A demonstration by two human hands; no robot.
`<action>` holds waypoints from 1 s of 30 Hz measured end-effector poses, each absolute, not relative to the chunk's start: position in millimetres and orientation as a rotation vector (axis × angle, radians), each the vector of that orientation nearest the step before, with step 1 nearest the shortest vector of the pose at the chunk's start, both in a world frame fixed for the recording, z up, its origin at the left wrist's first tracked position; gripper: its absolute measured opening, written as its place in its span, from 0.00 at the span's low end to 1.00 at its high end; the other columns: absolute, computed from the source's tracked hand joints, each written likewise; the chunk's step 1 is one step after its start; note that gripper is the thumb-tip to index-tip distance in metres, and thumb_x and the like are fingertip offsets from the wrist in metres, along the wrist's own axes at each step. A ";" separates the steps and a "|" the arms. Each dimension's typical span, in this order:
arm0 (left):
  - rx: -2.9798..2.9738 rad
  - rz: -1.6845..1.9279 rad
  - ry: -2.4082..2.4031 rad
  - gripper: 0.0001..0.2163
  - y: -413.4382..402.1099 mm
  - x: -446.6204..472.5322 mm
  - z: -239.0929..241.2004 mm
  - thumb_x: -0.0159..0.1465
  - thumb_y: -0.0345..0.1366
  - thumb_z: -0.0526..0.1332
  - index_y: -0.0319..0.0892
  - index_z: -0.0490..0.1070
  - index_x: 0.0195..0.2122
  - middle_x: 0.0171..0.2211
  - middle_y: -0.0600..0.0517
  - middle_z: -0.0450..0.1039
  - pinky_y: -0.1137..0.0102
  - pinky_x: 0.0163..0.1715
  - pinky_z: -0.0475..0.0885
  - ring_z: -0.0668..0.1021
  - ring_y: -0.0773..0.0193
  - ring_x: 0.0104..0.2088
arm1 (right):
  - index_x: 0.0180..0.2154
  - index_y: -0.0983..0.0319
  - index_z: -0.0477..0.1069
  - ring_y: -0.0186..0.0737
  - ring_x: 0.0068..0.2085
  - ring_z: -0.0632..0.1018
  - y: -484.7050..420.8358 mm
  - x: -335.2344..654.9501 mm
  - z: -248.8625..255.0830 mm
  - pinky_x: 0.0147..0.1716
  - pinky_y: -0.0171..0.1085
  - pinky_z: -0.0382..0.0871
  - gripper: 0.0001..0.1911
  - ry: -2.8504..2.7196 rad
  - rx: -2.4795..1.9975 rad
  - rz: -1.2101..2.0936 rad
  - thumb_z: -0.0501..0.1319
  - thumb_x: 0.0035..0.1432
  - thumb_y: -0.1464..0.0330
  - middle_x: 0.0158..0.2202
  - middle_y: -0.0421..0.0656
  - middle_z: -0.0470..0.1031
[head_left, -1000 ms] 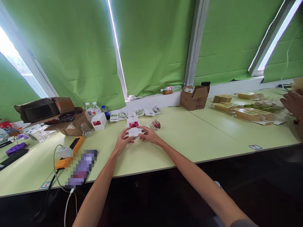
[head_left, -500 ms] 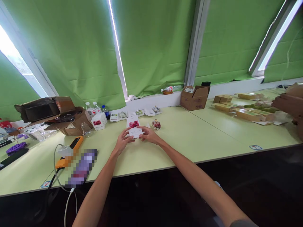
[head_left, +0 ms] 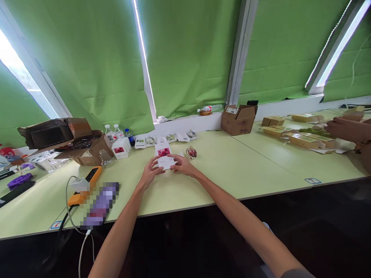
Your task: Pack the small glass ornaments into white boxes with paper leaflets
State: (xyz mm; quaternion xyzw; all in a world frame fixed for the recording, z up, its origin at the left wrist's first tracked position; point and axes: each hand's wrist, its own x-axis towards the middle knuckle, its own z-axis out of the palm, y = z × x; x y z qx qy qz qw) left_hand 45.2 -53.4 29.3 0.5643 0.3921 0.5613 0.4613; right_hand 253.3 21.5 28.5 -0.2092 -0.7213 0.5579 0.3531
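Well, left hand [head_left: 148, 172], right hand [head_left: 184, 166]: grip closed on white packaging [head_left: 166, 162] (print illegible).

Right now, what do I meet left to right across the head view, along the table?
Purple openwork object, orange-and-black power strip, white pink-printed packaging, left hand, small white rectangular piece, right hand, open brown cardboard box, small tan carton, other person's hand.

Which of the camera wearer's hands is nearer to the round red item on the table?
Right: the right hand is close, at the near left of the round red item; the left hand is farther left.
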 end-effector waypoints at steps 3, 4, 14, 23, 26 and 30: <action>1.383 1.386 0.968 0.31 -53.5 45.2 28.7 0.54 0.39 0.70 0.46 0.61 0.58 0.54 0.42 0.68 0.50 0.47 0.75 0.78 0.53 0.46 | 0.60 0.53 0.63 0.36 0.37 0.76 21.3 253.2 29.0 0.33 0.36 0.77 0.34 -1.868 -0.536 1.452 0.66 0.51 0.68 0.48 0.45 0.72; 1.382 1.387 0.966 0.31 -53.6 45.0 28.5 0.54 0.39 0.70 0.46 0.61 0.58 0.54 0.43 0.68 0.50 0.47 0.75 0.78 0.53 0.46 | 0.60 0.53 0.63 0.36 0.37 0.76 21.2 253.1 29.4 0.33 0.36 0.77 0.34 -1.868 -0.536 1.454 0.66 0.51 0.68 0.49 0.45 0.72; 1.381 1.386 0.968 0.32 -54.0 44.4 28.6 0.53 0.39 0.70 0.47 0.59 0.58 0.54 0.42 0.68 0.50 0.46 0.76 0.78 0.53 0.47 | 0.60 0.54 0.63 0.36 0.37 0.76 20.1 253.1 30.7 0.33 0.36 0.76 0.34 -1.872 -0.538 1.449 0.66 0.51 0.69 0.50 0.46 0.72; 1.377 1.383 0.984 0.32 -54.3 44.2 29.4 0.53 0.39 0.70 0.47 0.60 0.58 0.54 0.42 0.68 0.50 0.46 0.76 0.78 0.52 0.46 | 0.60 0.54 0.62 0.36 0.38 0.76 20.3 253.3 29.7 0.34 0.36 0.77 0.34 -1.880 -0.538 1.453 0.66 0.51 0.68 0.49 0.46 0.72; 1.374 1.375 0.990 0.32 -54.3 43.8 29.5 0.54 0.38 0.70 0.47 0.60 0.58 0.54 0.42 0.68 0.50 0.46 0.76 0.78 0.52 0.47 | 0.60 0.54 0.62 0.37 0.38 0.76 20.0 253.5 30.0 0.34 0.37 0.77 0.34 -1.883 -0.532 1.449 0.66 0.52 0.69 0.49 0.46 0.72; 1.375 1.376 0.994 0.32 -53.3 43.2 28.8 0.54 0.38 0.70 0.46 0.60 0.58 0.54 0.42 0.68 0.50 0.46 0.76 0.78 0.53 0.46 | 0.60 0.54 0.62 0.37 0.38 0.77 20.7 253.4 29.9 0.34 0.37 0.77 0.33 -1.886 -0.533 1.448 0.65 0.52 0.68 0.48 0.46 0.73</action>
